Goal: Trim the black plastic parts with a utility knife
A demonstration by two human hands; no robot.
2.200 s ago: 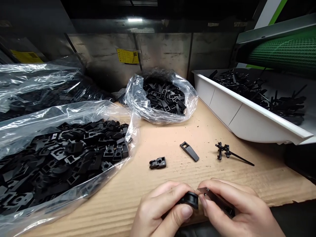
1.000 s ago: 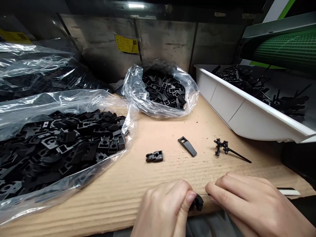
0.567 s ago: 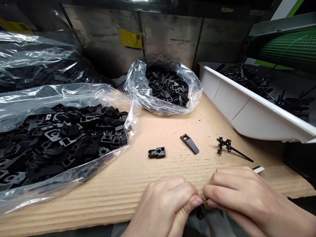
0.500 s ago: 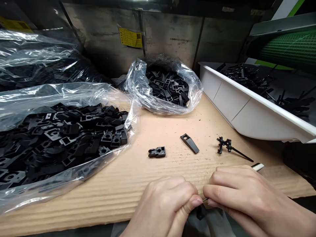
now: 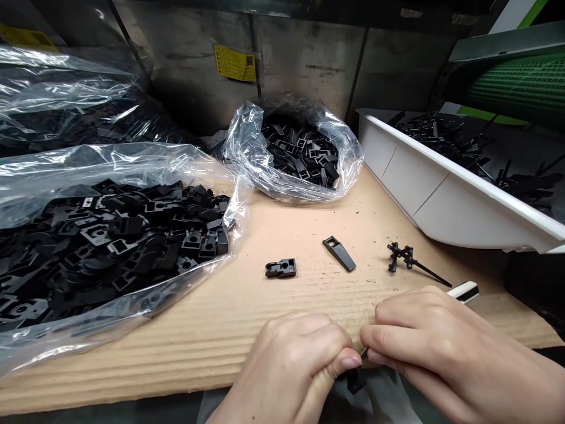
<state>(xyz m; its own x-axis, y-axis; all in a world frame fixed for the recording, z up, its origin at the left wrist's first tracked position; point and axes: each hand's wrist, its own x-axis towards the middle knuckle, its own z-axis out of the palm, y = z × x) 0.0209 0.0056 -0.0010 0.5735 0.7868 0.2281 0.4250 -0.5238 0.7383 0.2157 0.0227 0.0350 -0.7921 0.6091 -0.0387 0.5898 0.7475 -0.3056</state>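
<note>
**Both hands closed on a small black part at the near tabletop edge**

Left hand [image 5: 300, 359]: fingers curled tight, thumb tip pressed forward; it grips a small black plastic part [image 5: 355, 380]. Only a dark stub of that part shows below the thumb, hanging just past the near edge of the tabletop [image 5: 309, 294]. Its shape is otherwise hidden by the fingers; the long axis cannot be read.

Right hand [image 5: 424, 347]: fingers closed, pinching a thin tool [image 5: 463, 291] whose white-and-black rear end sticks out behind the knuckles, pointing away and to the right. The tool's long axis runs from that end down-left towards the part; a thin sliver of its tip shows between the two thumbs, at the part. The two hands touch at the fingertips.

On the corrugated cardboard surface, well ahead of the hands:
- short black clip [image 5: 281, 268], lying flat, long axis left to right.
- black wedge-shaped piece [image 5: 339, 254] with a square opening at its far end, long axis diagonal, narrow end towards near-right.
- black sprue [image 5: 408, 262] with a thin spike pointing right.

Left: open clear bag [image 5: 110, 235] of black parts. Centre rear: smaller clear bag [image 5: 300, 153] of black parts. Right: white tray [image 5: 441, 188] holding more sprues.
</note>
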